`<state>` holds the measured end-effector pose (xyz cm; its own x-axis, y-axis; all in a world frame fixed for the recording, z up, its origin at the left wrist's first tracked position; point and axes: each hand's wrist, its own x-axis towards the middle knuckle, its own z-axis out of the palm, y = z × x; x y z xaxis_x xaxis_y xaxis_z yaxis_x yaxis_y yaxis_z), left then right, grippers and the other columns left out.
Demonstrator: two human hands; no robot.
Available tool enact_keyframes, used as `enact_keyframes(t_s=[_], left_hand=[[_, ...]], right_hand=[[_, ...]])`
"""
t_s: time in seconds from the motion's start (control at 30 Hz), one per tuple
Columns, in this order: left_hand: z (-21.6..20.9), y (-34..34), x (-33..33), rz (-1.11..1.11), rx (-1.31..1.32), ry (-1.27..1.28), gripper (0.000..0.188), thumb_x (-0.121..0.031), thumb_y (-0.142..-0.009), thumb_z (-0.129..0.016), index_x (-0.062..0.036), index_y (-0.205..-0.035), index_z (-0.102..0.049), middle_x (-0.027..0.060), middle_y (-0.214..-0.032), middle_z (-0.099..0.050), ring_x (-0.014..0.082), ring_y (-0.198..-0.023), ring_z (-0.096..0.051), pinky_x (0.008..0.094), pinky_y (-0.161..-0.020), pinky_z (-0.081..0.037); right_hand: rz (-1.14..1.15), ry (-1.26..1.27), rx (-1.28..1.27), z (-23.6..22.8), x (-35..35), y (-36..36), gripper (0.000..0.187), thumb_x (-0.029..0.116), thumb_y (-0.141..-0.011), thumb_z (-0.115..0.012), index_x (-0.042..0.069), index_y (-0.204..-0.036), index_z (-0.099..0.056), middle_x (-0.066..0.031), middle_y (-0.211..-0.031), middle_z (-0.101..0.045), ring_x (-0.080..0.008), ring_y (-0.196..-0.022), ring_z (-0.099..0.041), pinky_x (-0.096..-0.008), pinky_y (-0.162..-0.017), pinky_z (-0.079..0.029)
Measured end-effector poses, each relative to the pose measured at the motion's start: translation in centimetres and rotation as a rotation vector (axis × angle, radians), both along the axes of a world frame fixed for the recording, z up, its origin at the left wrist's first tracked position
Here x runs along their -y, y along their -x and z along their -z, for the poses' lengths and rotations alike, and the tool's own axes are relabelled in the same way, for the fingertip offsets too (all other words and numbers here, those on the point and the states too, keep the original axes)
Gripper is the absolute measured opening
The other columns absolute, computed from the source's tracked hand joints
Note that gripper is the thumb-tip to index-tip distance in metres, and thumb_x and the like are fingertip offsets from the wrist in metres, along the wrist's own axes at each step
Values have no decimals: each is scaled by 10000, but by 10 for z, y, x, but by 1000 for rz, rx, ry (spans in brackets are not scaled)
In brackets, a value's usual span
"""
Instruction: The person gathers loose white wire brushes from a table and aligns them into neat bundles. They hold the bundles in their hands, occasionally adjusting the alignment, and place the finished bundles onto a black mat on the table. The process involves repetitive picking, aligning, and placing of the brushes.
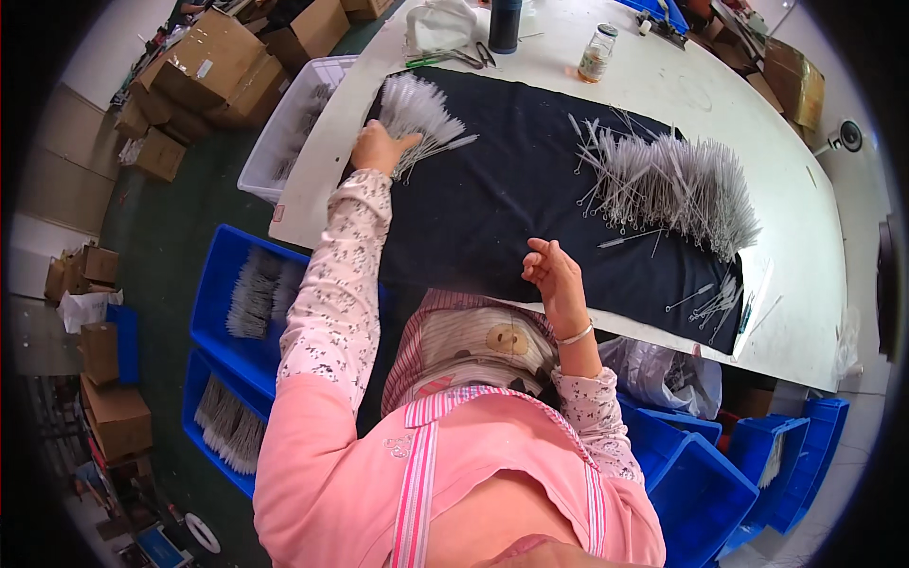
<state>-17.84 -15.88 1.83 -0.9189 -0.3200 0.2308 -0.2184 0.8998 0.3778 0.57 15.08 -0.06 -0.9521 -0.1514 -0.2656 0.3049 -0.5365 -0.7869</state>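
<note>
Left hand (377,150) pressing flat on small brush bundle (421,112) at 11 o'clock | right hand (552,275) half-curled, empty | big brush pile (677,185) at 2 o'clock seemingly unsorted.

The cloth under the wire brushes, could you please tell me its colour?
Black, plain; the cloth shows best in the head view.

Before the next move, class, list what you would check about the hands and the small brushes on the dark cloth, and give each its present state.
1. Left hand on the fanned bundle of brushes: ok.
2. Right hand empty: cannot tell, fingers curled.
3. Big pile of brushes lies on the dark cloth: ok.
4. Cloth bare between both piles: ok.
5. Scissors clear of hands: ok.
</note>
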Motion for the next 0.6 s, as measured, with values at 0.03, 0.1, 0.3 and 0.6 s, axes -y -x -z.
enact_keyframes(t_s=[0.03,0.1,0.3,0.6], left_hand=[[0,4,-10,-5,112,7,860,-613,-591,-764,53,-1092,-550,245,-1061,-624,371,-1003,-607,424,-845,-484],[1,0,-33,-68,250,103,926,-634,-592,-753,34,-1178,-490,225,-1178,-568,355,-1110,-546,441,-885,-457],[1,6,-46,-69,454,310,1022,-734,-622,-650,-18,-1308,-407,185,-1314,-485,335,-1227,-463,579,-1015,-252],[-1,4,-21,-43,418,131,1201,-657,-567,-739,8,-1409,-200,186,-1369,-431,372,-1264,-409,549,-1019,-291]], right_hand=[[0,-4,-2,3,-1,0,373,324,-965,-502,-17,-1094,-583,-26,-804,-632,-91,-704,-557,-236,-695,-454],[-2,-14,-7,8,-2,1,372,319,-965,-503,-20,-1097,-583,-26,-806,-632,-91,-703,-557,-235,-687,-455],[28,-137,-10,11,-1,-1,322,277,-939,-555,-9,-1075,-612,-24,-802,-636,-85,-706,-568,-225,-668,-456],[69,-355,-129,-2,-40,15,257,218,-893,-628,-15,-1001,-643,-40,-805,-655,-79,-714,-592,-209,-662,-471]])
